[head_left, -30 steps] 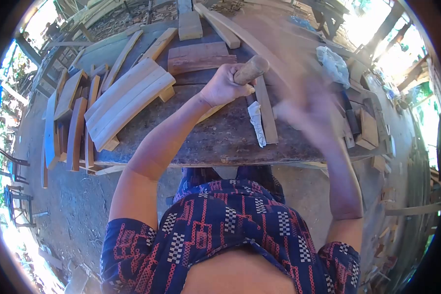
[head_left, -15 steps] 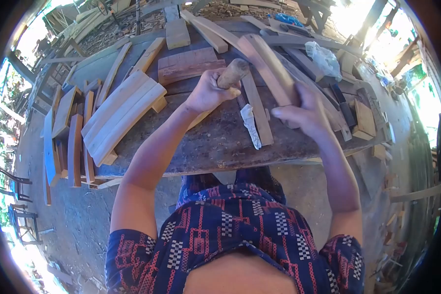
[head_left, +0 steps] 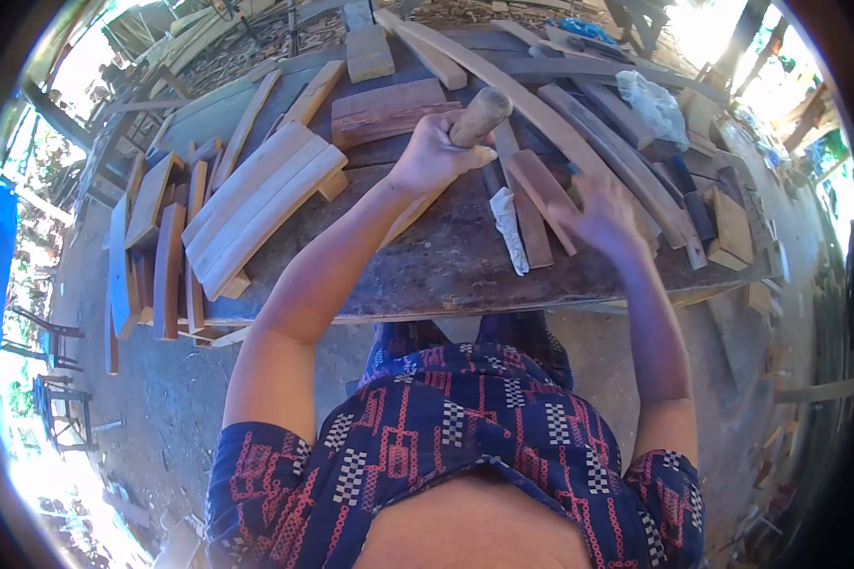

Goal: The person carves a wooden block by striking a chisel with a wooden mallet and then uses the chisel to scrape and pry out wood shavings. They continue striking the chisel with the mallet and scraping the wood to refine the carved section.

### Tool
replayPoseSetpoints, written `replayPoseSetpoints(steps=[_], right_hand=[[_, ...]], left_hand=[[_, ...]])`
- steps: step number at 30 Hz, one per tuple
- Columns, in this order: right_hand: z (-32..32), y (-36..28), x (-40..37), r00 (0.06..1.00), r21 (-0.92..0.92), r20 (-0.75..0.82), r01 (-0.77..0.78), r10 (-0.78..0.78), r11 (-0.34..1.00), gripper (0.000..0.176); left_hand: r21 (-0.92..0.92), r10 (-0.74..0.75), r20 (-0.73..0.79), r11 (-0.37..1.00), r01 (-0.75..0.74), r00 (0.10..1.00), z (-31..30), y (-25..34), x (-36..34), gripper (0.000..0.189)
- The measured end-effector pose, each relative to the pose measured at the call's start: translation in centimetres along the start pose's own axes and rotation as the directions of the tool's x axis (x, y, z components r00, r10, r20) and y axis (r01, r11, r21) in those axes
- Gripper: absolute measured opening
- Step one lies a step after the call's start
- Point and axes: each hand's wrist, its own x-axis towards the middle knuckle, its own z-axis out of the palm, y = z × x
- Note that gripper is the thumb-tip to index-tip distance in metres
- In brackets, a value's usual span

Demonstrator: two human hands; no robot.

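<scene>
Wooden cylinder [head_left: 481,118] — left hand [head_left: 435,158], grip wrapped round it, right hand [head_left: 605,216], spread, by brown block [head_left: 539,192]

A scuffed dark wooden desk [head_left: 427,275] is carrying timber: a three-plank panel [head_left: 266,204] is slanting across its left side, a reddish slab [head_left: 389,111] is resting farther back, and a crumpled white strip [head_left: 510,232] is lying beside a narrow slat [head_left: 535,232], near a short brown block [head_left: 539,192].

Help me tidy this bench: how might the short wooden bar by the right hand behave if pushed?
The short wooden bar looks straight and thick, so probably stiff. Its flat faces suggest sliding rather than rolling.
</scene>
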Motion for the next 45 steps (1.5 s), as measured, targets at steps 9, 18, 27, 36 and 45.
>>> replayPoseSetpoints(steps=[9, 18, 27, 36, 45], right_hand=[[-8.4, -9.5, 5.6, 0.887, 0.698, -0.382, 0.462, -0.260, 0.548, 0.039], [-9.5, -11.9, 7.4, 0.942, 0.531, -0.217, 0.335, -0.257, 0.779, 0.015], [-7.3, -10.9, 4.9, 0.861, 0.616, -0.477, 0.470, -0.175, 0.632, 0.018], [-5.2, -9.1, 2.0, 0.830, 0.663, -0.553, 0.489, -0.070, 0.566, 0.018], [-3.1, -7.5, -0.2, 0.770, 0.677, -0.637, 0.571, -0.019, 0.464, 0.015]], left_hand=[[0.021, -0.035, 0.022, 0.999, 0.034, 0.999, -0.2, -0.3, 0.2, 0.033], [0.800, -0.314, -0.114, 0.533, 0.274, 0.943, -7.5, -4.7, -8.0, 0.073], [0.819, -0.185, -0.297, 0.454, 0.350, 0.937, -4.8, -6.4, -11.4, 0.071], [0.852, -0.153, -0.268, 0.422, 0.308, 0.951, -4.9, -5.8, -10.9, 0.071], [0.806, -0.234, -0.254, 0.486, 0.339, 0.939, -5.0, -5.3, -10.5, 0.068]])
